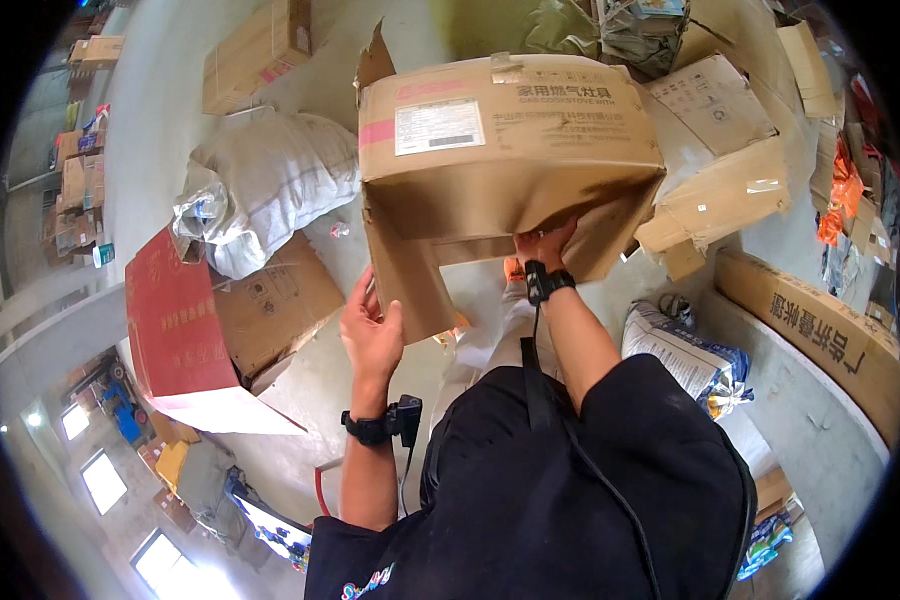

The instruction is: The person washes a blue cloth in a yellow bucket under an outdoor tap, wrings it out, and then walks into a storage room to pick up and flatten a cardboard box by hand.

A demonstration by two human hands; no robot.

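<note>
A large brown cardboard box (pixel 510 120) is in front of me, tilted so that its open side faces me. Its top carries printing and a white label (pixel 439 127). My right hand (pixel 547 243) reaches into the opening, its fingers curled against the cardboard and partly hidden in shadow. At the box's left flap (pixel 415 290) is my left hand (pixel 373 325), thumb and fingers apart with the flap's edge between them. Whether it presses on the flap cannot be told. Both wrists wear black straps with small devices.
Left of the box lie a stuffed white sack (pixel 270 175) and an open red-and-brown carton (pixel 175 325). Flattened cardboard (pixel 720 195) lies to the right. A printed bag (pixel 680 350) rests by a low ledge (pixel 800 370) bearing a long carton (pixel 815 335). Another carton (pixel 257 60) stands far left.
</note>
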